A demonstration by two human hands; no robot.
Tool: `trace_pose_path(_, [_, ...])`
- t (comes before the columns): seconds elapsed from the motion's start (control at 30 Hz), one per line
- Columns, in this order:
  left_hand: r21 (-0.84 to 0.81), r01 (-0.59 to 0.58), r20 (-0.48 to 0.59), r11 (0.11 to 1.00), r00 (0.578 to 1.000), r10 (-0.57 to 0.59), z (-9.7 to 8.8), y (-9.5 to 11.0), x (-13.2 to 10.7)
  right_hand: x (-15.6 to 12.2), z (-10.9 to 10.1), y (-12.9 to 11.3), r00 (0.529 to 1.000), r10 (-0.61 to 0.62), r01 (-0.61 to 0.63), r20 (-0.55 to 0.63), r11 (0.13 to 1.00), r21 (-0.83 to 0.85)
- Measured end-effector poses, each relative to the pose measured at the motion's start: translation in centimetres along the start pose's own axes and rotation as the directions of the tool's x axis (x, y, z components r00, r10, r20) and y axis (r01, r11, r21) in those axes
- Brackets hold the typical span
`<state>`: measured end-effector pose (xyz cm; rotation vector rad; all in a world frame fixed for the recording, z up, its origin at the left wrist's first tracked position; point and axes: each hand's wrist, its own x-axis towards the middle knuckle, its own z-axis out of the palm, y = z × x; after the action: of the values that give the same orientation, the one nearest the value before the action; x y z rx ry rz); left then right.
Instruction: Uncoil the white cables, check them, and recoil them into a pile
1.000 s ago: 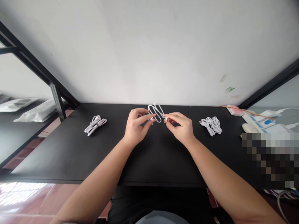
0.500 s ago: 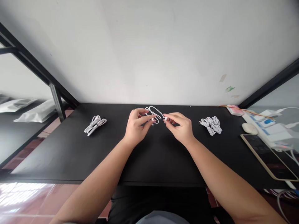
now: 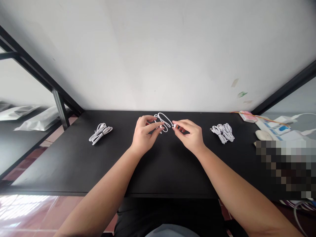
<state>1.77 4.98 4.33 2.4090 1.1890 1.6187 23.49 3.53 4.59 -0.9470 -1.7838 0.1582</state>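
Remotely I've got the left hand and right hand pinching the ends of a looped white USB cable over the black table, probably arranging it, so next calls for a gentle grip.

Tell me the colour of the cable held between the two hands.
The cable is white; the head view shows it best.

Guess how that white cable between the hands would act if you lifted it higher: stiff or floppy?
Probably floppy: the cable bends in loose loops between the left hand and the right hand. It's likely light, because it looks thin. It probably wouldn't roll if set down, as its loops spread unevenly.
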Motion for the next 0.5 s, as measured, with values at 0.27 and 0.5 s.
trace_pose_path(0.27, [-0.034,0.121,0.016,0.992,0.993,-0.120,0.3,0.0,0.0,0.0,0.1,0.2,0.992,0.122,-0.122,-0.016,0.992,0.023])
trace_pose_path(0.5, [0.013,0.320,-0.021,0.947,0.947,-0.320,0.4,-0.8,0.1,0.0,0.2,1.3,0.929,0.369,-0.354,-0.034,0.910,0.216])
